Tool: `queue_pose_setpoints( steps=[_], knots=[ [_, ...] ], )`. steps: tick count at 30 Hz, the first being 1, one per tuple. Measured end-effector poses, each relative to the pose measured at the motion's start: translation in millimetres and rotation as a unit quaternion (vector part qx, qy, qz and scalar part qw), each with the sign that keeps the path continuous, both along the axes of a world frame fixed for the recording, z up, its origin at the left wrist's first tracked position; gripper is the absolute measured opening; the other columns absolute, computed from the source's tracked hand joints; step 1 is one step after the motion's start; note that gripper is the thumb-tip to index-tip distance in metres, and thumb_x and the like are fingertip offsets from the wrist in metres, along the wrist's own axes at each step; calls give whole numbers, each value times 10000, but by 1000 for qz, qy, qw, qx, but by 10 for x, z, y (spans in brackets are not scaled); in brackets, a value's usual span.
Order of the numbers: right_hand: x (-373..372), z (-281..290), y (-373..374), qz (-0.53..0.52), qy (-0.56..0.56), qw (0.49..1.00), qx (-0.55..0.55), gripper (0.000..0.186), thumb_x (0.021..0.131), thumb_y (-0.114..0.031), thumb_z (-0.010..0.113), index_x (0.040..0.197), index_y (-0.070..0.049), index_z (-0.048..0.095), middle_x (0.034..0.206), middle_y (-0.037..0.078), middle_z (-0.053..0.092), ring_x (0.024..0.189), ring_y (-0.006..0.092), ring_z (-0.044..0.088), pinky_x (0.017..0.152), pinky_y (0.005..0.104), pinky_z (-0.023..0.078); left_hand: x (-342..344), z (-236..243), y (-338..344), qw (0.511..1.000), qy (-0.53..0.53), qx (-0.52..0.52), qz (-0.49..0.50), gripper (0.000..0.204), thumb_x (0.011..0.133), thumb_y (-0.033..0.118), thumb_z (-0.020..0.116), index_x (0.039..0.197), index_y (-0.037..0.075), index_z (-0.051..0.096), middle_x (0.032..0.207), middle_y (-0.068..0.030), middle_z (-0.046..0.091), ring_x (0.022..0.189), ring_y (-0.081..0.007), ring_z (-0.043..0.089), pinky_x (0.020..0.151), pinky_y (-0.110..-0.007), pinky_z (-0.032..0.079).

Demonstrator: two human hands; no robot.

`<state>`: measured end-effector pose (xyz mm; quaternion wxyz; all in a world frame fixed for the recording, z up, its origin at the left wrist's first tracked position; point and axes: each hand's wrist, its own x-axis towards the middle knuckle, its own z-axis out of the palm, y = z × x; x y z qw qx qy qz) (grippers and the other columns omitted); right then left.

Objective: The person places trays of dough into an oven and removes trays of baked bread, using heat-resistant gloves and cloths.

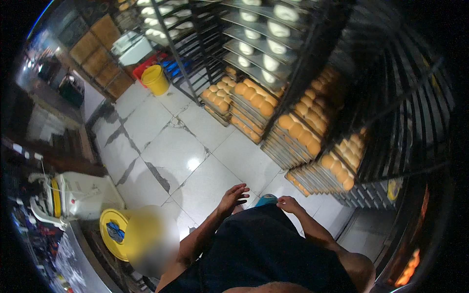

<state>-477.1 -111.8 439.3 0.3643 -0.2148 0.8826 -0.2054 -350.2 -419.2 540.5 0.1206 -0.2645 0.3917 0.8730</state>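
Holds nothing in the loosely spread left grip (pixel 235 199), curls the right grip (pixel 288 204) at the front edge of the worn dark shirt (pixel 259 244), pinch unclear, near browned buns (pixel 298 134) on trays (pixel 279 150), likely tiered to save room.

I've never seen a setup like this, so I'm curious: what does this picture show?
There is no robot here, only a person with bare hands. The single picture comes from a wide fisheye camera on that person's head, looking down, so straight edges bend. The left hand is open, with nothing visible in it. The right hand is beside a teal item; whether it grips anything is hard to tell. Beyond, on the tiled floor, stand dark metal racks bearing golden buns, and farther off a yellow bucket.
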Motion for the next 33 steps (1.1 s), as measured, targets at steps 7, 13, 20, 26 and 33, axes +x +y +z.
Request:
queue_pose_setpoints(
  steps=[7,13,20,26,33],
  knots=[
    [-742,-99,-1215,39,-23,999,29,373,775,-359,648,997,-59,647,935,144,671,930,322,626,843,392,494,-524,-104,-1178,995,75,-39,56,420,941,268,536,1295,50,472,1158,-71,580,957,-159,573,865,-330,466],
    [-1559,-430,-2743,226,99,969,-10,327,776,-342,652,962,-74,634,934,143,656,902,346,617,781,418,492,-761,-463,-2662,980,-40,-113,157,422,932,311,538,1273,67,491,1106,-36,600,915,-140,586,797,-319,476],
    [-2549,45,-5330,97,52,980,-168,263,838,-286,621,963,-55,639,906,124,671,860,261,650,755,364,506,-705,-643,-3888,955,-125,-97,251,468,924,341,556,1287,57,472,1137,-77,592,910,-171,587,771,-337,482],
    [-3716,-74,-7198,-178,-11,898,-403,194,891,-215,594,894,-24,624,722,47,640,645,124,591,631,271,478,-935,-1099,-4736,952,-184,-29,241,466,930,366,540,1269,53,473,1120,-68,582,933,-204,571,735,-326,487],
    [-5411,305,-8379,-411,135,697,-571,317,967,-297,490,889,-9,597,726,70,603,621,139,570,614,272,488,-1158,-1756,-6206,944,-235,-21,231,476,913,349,569,1276,59,465,1132,-99,574,975,-250,578,776,-384,498]
  ],
)
